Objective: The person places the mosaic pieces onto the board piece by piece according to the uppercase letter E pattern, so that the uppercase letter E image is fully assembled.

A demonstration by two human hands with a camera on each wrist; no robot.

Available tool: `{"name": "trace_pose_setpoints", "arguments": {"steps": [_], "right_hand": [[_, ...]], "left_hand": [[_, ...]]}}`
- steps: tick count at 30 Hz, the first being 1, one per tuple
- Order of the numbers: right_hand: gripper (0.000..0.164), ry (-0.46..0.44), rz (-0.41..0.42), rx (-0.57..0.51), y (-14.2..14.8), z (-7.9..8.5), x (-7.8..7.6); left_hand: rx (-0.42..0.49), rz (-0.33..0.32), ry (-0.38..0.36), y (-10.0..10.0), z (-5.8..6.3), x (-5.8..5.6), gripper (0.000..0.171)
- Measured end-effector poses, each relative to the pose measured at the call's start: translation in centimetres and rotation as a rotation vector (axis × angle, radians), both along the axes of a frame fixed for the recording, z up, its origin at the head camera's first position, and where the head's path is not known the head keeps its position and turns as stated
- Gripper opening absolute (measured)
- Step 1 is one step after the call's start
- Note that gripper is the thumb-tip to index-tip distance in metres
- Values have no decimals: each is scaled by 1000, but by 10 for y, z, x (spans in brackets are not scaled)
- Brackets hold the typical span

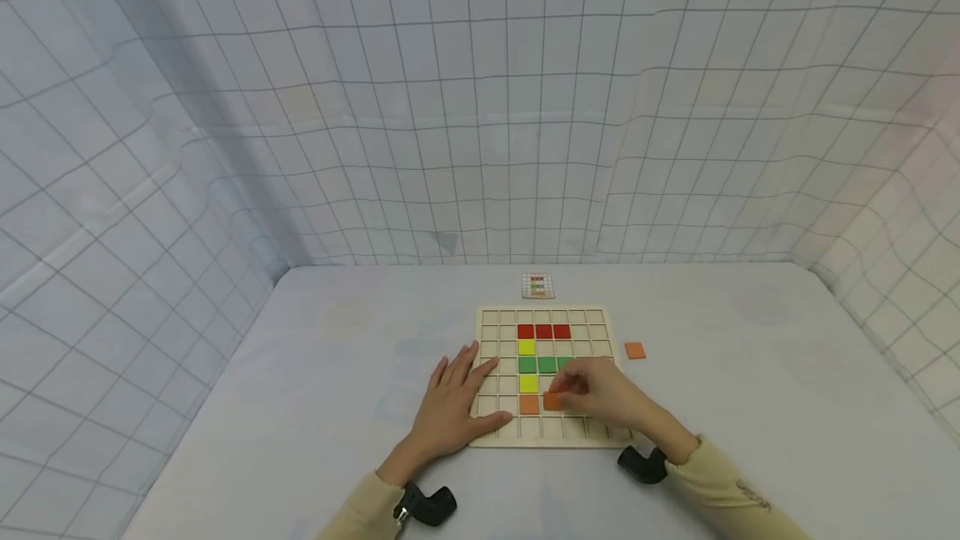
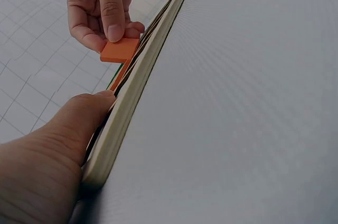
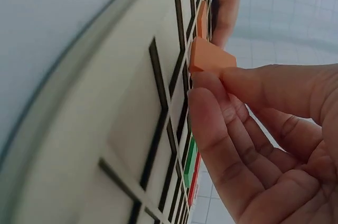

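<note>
A wooden grid board [image 1: 550, 432] lies on the table with square tiles set in its cells. My right hand [image 1: 600, 392] pinches an orange square tile [image 3: 211, 56] between thumb and fingers, tilted just over the board's lower middle. To its left another orange tile [image 1: 528, 404] lies in a cell. Above that one are yellow tiles [image 1: 528, 383], green tiles [image 1: 527, 364] partly covered by the right hand, and a row of red tiles [image 1: 543, 332]. My left hand [image 1: 447, 407] rests with spread fingers on the board's left edge, thumb [image 2: 87, 113] along its lower left.
One loose orange tile [image 1: 635, 350] lies on the table right of the board. Behind the board sits a small card [image 1: 537, 286] printed with a coloured grid pattern. White gridded cloth [image 1: 480, 107] hangs around the back and sides of the white table [image 1: 337, 340].
</note>
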State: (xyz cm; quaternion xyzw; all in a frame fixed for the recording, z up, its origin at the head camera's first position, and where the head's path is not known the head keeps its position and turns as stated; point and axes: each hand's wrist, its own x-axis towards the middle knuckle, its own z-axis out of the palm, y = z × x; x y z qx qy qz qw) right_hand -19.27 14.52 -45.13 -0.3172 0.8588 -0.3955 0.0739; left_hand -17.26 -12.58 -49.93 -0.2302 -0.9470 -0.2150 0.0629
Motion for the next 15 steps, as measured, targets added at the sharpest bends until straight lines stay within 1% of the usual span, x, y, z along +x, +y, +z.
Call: {"name": "trace_pose_setpoints", "arguments": {"steps": [4, 7, 9, 15], "right_hand": [[7, 25, 14, 5, -4, -2, 0], [7, 38, 4, 26, -5, -3, 1], [7, 45, -10, 40, -5, -4, 3], [8, 94, -53, 82, -6, -3, 5]], "left_hand": [[14, -6, 20, 0, 0, 0, 81], [22, -13, 37, 0, 0, 0, 80], [20, -14, 39, 0, 0, 0, 80], [11, -7, 13, 1, 2, 1, 80]]}}
